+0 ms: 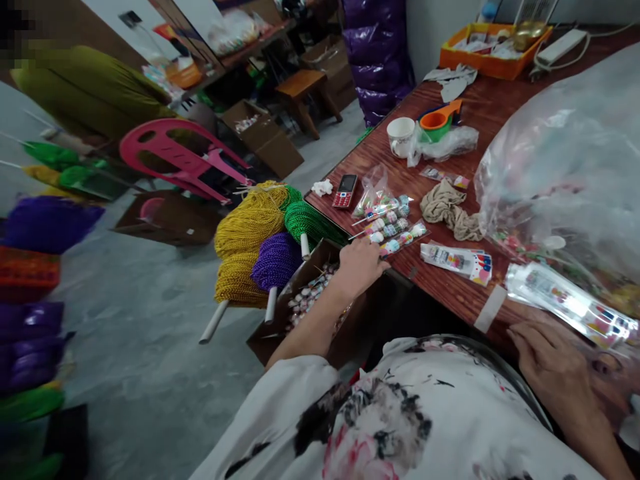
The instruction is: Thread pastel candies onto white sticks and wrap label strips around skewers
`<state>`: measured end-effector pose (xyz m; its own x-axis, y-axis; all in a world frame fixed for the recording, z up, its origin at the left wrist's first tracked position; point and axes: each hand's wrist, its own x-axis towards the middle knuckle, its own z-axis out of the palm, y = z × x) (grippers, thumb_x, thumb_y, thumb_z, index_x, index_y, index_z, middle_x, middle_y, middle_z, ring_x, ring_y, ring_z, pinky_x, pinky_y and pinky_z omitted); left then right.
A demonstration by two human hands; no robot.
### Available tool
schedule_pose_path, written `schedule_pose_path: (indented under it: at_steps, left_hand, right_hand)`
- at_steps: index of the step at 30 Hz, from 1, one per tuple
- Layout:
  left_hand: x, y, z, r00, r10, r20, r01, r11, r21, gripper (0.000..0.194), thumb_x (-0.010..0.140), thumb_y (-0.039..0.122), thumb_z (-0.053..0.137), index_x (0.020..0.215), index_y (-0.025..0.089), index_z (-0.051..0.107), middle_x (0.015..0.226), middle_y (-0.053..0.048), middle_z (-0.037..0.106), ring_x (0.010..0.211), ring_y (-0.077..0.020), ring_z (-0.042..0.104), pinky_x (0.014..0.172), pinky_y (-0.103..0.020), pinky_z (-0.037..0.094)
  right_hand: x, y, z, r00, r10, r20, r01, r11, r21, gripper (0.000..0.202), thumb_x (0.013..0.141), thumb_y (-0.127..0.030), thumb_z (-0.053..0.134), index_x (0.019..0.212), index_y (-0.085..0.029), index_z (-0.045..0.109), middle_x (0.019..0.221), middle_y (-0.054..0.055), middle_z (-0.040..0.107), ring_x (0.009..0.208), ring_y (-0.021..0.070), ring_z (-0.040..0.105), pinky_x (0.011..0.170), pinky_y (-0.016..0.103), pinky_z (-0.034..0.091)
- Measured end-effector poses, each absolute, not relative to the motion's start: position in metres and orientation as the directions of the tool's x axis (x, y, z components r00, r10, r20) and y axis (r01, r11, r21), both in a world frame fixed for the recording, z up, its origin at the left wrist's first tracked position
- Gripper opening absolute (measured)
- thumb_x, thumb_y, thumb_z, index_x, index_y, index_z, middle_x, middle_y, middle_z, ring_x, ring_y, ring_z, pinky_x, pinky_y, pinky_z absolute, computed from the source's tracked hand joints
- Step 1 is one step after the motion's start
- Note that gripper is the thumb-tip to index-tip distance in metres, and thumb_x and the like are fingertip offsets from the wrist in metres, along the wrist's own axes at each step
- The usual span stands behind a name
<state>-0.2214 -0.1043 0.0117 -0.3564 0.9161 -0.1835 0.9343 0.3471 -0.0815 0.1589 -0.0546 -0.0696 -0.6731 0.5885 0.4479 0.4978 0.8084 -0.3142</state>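
Note:
My left hand (361,268) is at the table's near left edge, its fingers closed at the stick end of a wrapped candy stick (406,238). Just beyond it lie other clear-wrapped candy sticks (389,230), their pale, colourful pieces in rows. My right hand (553,363) rests by the table's front edge, fingers stretched out and holding nothing visible. Near it are a stack of shiny printed plastic sleeves (573,303) and a strip of tape (491,309). A smaller pile of printed sleeves (456,261) lies between the hands.
Below my left arm stands a cardboard box (265,339) of wrapped sweets, beside yellow cord bundles (250,227). A large clear bag (565,147) fills the table's right. A phone (345,191), mug (401,137), cloth (445,207) and orange tray (493,63) lie farther back. A person (95,90) is by a pink chair (175,153).

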Motion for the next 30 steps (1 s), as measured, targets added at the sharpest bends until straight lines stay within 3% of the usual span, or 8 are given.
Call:
schedule_pose_path:
  at_steps: [4,7,12,18,22,25,28,30]
  left_hand:
    - [-0.23,-0.121,-0.009,-0.386,0.896,-0.22,0.921,0.387,-0.04,0.065,0.089,0.056,0.062,0.137,0.014,0.05,0.12,-0.016,0.067,0.111,-0.0319,0.065,0.09,-0.039,0.052]
    - [-0.235,-0.124,-0.029,-0.368,0.914,-0.172,0.917,0.387,0.094,0.065,0.09,0.053,0.062,0.143,0.019,0.047,0.127,-0.013,0.066,0.116,-0.0286,0.065,0.094,-0.036,0.05]
    - [-0.242,-0.124,-0.057,-0.31,0.945,-0.099,0.896,0.326,0.303,0.038,0.092,0.032,0.062,0.127,0.019,0.063,0.117,-0.009,0.072,0.108,-0.0229,0.067,0.097,-0.034,0.05]
    - [-0.242,-0.129,-0.068,-0.289,0.957,-0.028,0.83,0.266,0.491,0.031,0.09,0.02,0.055,0.117,0.016,0.071,0.105,-0.009,0.076,0.094,-0.0194,0.069,0.091,-0.032,0.052]
    - [-0.241,-0.124,-0.064,-0.344,0.938,-0.039,0.693,0.282,0.664,0.024,0.084,0.016,0.056,0.098,0.015,0.076,0.088,-0.006,0.076,0.079,-0.0165,0.067,0.081,-0.028,0.052]
    - [-0.237,-0.117,-0.062,-0.378,0.91,-0.172,0.442,0.341,0.83,0.017,0.078,0.012,0.058,0.083,0.013,0.074,0.071,-0.002,0.071,0.065,-0.0128,0.063,0.068,-0.024,0.051]
    - [-0.233,-0.113,-0.061,-0.353,0.892,-0.284,0.287,0.392,0.874,0.013,0.078,0.013,0.056,0.072,0.011,0.068,0.055,0.001,0.061,0.048,-0.0097,0.056,0.051,-0.02,0.045]
    - [-0.233,-0.116,-0.058,-0.33,0.889,-0.318,0.243,0.405,0.881,0.015,0.08,0.02,0.059,0.076,0.01,0.068,0.056,0.0,0.061,0.046,-0.0108,0.058,0.046,-0.02,0.043]
  right_hand:
    - [0.171,-0.059,-0.072,-0.641,0.626,0.444,0.515,0.78,-0.357,0.01,0.092,-0.015,0.057,0.094,-0.017,0.066,0.092,0.007,0.072,0.085,0.0212,0.068,0.083,0.036,0.054]
    - [0.159,-0.054,-0.068,-0.69,0.573,0.443,0.46,0.819,-0.343,0.012,0.091,-0.015,0.056,0.096,-0.018,0.067,0.092,0.006,0.073,0.085,0.0211,0.069,0.084,0.037,0.054]
    - [0.108,-0.042,-0.052,-0.757,0.427,0.494,0.316,0.902,-0.296,0.015,0.089,-0.011,0.056,0.095,-0.019,0.068,0.091,0.007,0.072,0.085,0.0202,0.066,0.08,0.035,0.053]
    - [0.031,-0.025,-0.047,-0.839,0.314,0.445,0.197,0.937,-0.289,0.025,0.091,-0.009,0.048,0.094,-0.02,0.07,0.094,0.008,0.07,0.086,0.0197,0.062,0.079,0.034,0.049]
    - [-0.029,-0.015,-0.047,-0.921,0.204,0.332,0.146,0.97,-0.193,0.032,0.09,-0.008,0.048,0.113,-0.017,0.067,0.108,0.013,0.067,0.095,0.023,0.058,0.081,0.036,0.046]
    - [-0.073,-0.011,-0.045,-0.966,0.142,0.215,0.125,0.988,-0.089,0.04,0.093,-0.009,0.043,0.13,-0.008,0.058,0.123,0.021,0.06,0.099,0.027,0.055,0.078,0.038,0.043]
    - [-0.103,-0.008,-0.044,-0.986,0.107,0.13,0.098,0.992,-0.079,0.034,0.094,-0.008,0.038,0.114,-0.004,0.064,0.112,0.023,0.062,0.096,0.0278,0.053,0.072,0.038,0.041]
    - [-0.108,-0.006,-0.042,-0.991,0.084,0.108,0.074,0.993,-0.093,0.028,0.094,-0.008,0.041,0.098,-0.006,0.069,0.098,0.02,0.063,0.093,0.0268,0.054,0.071,0.036,0.041]
